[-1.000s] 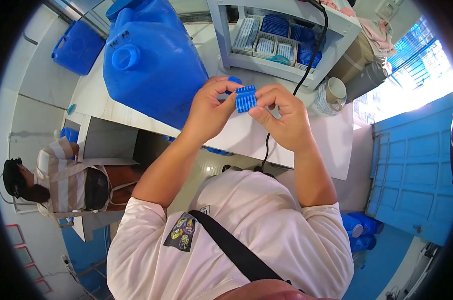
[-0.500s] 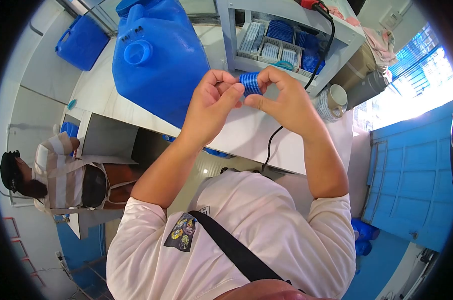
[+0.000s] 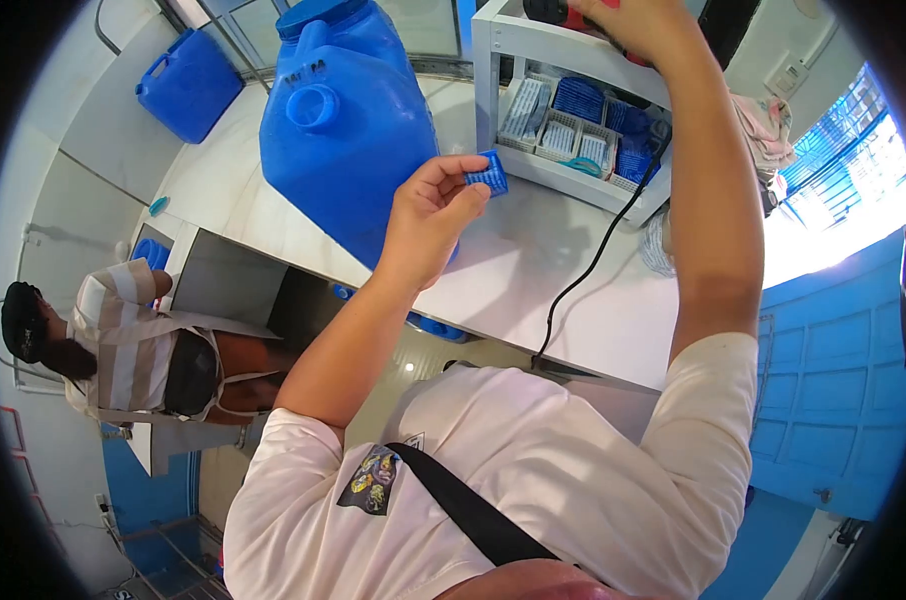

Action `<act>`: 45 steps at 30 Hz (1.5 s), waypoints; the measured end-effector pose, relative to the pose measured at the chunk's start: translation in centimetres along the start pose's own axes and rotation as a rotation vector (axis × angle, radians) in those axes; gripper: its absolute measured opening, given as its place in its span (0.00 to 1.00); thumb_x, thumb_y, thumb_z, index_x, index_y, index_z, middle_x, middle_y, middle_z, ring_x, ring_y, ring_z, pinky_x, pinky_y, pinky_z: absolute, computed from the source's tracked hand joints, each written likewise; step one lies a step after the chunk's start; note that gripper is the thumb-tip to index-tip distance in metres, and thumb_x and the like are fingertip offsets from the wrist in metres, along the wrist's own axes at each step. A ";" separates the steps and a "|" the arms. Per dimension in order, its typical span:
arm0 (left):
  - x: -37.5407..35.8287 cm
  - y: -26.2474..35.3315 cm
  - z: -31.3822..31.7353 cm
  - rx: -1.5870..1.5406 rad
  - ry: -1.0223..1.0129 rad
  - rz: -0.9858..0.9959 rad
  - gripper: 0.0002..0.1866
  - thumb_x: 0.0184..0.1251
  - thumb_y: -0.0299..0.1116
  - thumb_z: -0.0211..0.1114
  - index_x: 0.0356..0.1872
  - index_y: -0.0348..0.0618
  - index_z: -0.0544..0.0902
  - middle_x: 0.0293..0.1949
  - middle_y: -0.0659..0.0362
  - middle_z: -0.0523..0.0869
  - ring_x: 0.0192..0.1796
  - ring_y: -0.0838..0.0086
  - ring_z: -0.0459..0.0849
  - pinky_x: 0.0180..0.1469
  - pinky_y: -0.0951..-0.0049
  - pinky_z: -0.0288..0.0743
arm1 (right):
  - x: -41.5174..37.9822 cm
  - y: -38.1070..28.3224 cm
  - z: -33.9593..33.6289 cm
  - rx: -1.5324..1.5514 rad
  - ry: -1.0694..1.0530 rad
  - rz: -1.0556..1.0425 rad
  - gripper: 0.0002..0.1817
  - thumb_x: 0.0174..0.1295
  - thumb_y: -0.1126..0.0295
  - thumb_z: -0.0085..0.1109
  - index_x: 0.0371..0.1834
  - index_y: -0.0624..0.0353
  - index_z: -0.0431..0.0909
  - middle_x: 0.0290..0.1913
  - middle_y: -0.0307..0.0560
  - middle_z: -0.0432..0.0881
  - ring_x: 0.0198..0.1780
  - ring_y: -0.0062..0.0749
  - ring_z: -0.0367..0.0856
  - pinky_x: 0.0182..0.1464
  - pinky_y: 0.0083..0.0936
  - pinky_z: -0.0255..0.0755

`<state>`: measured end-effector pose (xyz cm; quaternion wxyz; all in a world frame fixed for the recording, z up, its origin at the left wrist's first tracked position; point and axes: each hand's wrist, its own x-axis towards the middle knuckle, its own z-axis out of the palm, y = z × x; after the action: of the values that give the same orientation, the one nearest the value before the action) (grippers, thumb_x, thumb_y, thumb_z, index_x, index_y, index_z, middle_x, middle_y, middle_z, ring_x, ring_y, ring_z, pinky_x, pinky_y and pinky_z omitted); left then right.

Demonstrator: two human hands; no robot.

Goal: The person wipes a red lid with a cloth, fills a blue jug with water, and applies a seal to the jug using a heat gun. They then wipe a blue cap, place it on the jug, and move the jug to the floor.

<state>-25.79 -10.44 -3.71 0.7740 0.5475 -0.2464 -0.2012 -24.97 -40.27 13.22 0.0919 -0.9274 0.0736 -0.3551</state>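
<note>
My left hand (image 3: 428, 215) is closed, pinching a small blue printed plastic seal (image 3: 487, 175) between thumb and fingertips. It is in front of a large blue water jug (image 3: 363, 165) that stands on the counter with its round spout uncapped. My right hand (image 3: 648, 28) reaches up to the top of a white shelf unit (image 3: 573, 48). Its fingers close round a red-and-black corded tool (image 3: 613, 38) that looks like a heat gun; the frame edge cuts off part of it. A black cord (image 3: 583, 270) runs down across the counter.
Baskets (image 3: 558, 140) of blue and white printed strips fill the shelf, with teal scissors (image 3: 581, 166) on them. A second blue jug (image 3: 188, 88) stands at the far left of the counter (image 3: 493, 290). A person in a striped top (image 3: 128, 335) is at the left.
My right hand has let go of the blue seal and moved up to the red-and-black tool. The left hand keeps the seal, now seen flatter. The view has shifted slightly.
</note>
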 end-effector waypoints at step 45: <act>2.3 -1.1 8.0 -0.954 -0.072 -0.121 0.16 0.72 0.48 0.71 0.49 0.50 0.82 0.46 0.70 0.86 0.45 0.87 0.83 0.36 0.87 0.77 | -37.8 -2.8 -8.7 0.600 -0.281 0.311 0.09 0.49 0.68 0.68 0.30 0.58 0.80 0.27 0.39 0.81 0.31 0.27 0.78 0.41 0.24 0.73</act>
<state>-28.75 -18.09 -2.12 0.9168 0.1372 -0.1208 -0.3550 -58.49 -30.94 -4.16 0.4221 -0.8766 0.0927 -0.2117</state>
